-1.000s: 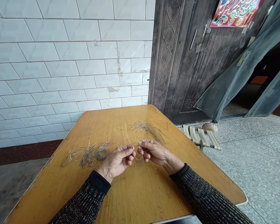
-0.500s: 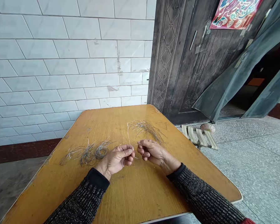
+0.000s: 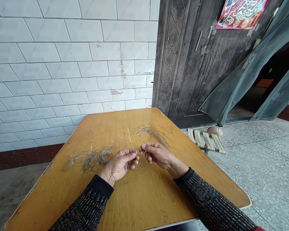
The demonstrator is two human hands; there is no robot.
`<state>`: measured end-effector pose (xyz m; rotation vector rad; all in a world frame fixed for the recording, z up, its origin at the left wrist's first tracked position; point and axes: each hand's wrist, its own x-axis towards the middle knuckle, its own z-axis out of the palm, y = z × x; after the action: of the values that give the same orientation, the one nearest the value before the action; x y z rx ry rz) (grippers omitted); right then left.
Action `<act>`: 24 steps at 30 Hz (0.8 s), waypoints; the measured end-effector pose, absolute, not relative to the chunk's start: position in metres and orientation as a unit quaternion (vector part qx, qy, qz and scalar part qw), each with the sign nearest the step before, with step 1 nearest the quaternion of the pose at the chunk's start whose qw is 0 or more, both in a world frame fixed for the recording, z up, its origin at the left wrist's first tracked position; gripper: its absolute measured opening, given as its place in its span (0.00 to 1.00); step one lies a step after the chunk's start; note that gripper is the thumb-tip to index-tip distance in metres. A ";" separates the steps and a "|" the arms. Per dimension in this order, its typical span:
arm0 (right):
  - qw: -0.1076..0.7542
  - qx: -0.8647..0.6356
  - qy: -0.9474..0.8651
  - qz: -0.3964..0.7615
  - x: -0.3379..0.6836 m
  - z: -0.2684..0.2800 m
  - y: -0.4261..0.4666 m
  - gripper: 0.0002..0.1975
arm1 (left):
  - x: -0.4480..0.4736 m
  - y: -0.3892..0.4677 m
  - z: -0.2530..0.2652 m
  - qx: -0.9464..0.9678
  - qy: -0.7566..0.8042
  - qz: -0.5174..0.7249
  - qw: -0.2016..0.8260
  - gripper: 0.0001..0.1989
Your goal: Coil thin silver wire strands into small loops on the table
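My left hand [image 3: 125, 161] is closed in a pinch on a thin wire [image 3: 130, 137], whose free end sticks up above the thumb. Close beside it, my right hand [image 3: 156, 154] pinches thin wire too, and a short bit curves below its fingers. Whether both hands hold one and the same wire I cannot tell. Left of my left hand lie loose coils of wire [image 3: 104, 155] on the wooden table [image 3: 125, 205]. Beyond my right hand is a spread bundle of straighter wire pieces [image 3: 150, 131].
A white tiled wall [image 3: 69, 69] stands behind the table. To the right are a dark carved door [image 3: 178, 80] and a hanging grey-green curtain [image 3: 236, 86]. A low stool with striped webbing [image 3: 207, 140] sits on the floor beside the table's right edge.
The upright end of the wire in my left hand has tilted to the left. My right hand has shifted slightly, its fingertips now nearer my left hand.
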<state>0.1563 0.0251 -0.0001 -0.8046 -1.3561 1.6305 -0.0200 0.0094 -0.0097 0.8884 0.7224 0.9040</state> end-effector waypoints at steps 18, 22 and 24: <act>0.359 -0.458 -0.807 -0.101 0.150 -0.004 0.013 0.06 | -0.018 0.009 -0.011 0.393 0.323 0.409 0.757 0.11; 0.348 -0.474 -0.802 -0.105 0.150 -0.006 0.014 0.06 | -0.017 0.009 -0.012 0.395 0.324 0.402 0.760 0.10; 0.341 -0.480 -0.802 -0.102 0.151 -0.006 0.015 0.06 | -0.017 0.009 -0.012 0.390 0.323 0.408 0.760 0.10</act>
<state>0.1509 0.0147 -0.0064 -1.2480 -2.0855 -0.2641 -0.0171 0.0094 -0.0120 0.8494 0.7022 0.8872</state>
